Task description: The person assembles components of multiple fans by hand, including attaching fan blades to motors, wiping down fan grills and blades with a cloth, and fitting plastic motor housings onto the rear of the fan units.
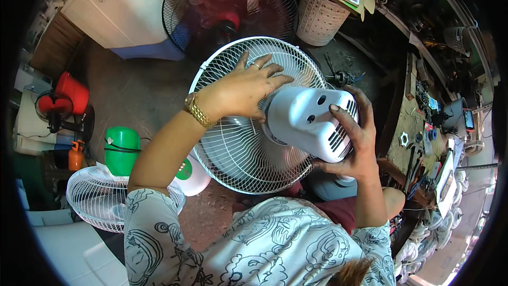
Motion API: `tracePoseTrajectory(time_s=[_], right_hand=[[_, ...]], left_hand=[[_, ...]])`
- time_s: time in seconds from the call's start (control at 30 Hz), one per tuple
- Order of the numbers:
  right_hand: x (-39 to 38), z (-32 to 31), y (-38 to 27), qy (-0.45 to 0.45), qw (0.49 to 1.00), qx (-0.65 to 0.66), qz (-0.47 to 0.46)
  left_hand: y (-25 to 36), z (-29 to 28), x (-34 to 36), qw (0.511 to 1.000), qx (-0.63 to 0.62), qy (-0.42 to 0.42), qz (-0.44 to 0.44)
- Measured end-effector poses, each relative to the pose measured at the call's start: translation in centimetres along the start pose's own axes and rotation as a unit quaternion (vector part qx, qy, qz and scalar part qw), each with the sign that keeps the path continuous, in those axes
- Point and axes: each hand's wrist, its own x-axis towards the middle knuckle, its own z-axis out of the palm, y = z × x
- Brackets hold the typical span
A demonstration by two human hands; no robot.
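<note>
A white electric fan fills the middle of the head view, its round wire grille (248,181) facing away from me. Behind the grille sits the fan's white motor cover (301,122), with two dark holes on top and black vent slots at its rear end. My left hand (246,87) lies over the grille wires with fingers spread, its thumb close to the front of the cover. Around the vented end of the cover my right hand (360,140) is closed, thumb on top and fingers at the sides. A grey round base (333,186) shows partly below the cover.
A larger fan with a black grille (169,18) stands just beyond. At the right is a wooden workbench (397,143) with tools. A white perforated basket (320,18) stands behind. Lower left are another white fan (87,198), a green container (120,151) and a red bucket (74,92).
</note>
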Motion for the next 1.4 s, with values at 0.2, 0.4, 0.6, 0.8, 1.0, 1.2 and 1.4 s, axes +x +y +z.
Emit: tracePoseTrajectory(time_s=[0.2,0.4,0.6,0.8,1.0,1.2,1.4], right_hand=[[1.6,-0.4,-0.3,-0.030,0.999,-0.031,-0.015],[2.4,-0.9,0.4,-0.049,0.998,-0.025,-0.004],[3.0,-0.7,1.6,-0.084,0.995,0.044,0.012],[1.9,0.9,2.9,-0.089,0.995,0.044,-0.013],[1.1,2.0,3.2,-0.043,0.997,0.059,-0.030],[1.1,1.5,2.9,-0.064,0.997,0.021,-0.026],[0.8,1.2,3.0,-0.060,0.997,0.015,-0.046]], left_hand=[[-0.1,0.4,0.5,1.000,0.006,-0.006,0.019],[0.0,0.1,0.7,0.999,0.020,0.013,0.025],[0.0,-0.4,0.2,0.998,-0.054,-0.025,0.021],[-0.6,1.3,-0.1,0.994,-0.109,0.028,0.007],[-0.9,1.3,-1.1,0.986,-0.063,0.115,-0.107],[-1.1,1.2,-1.7,0.987,-0.068,0.114,-0.094],[0.5,0.8,-2.0,0.992,-0.036,0.088,-0.086]])
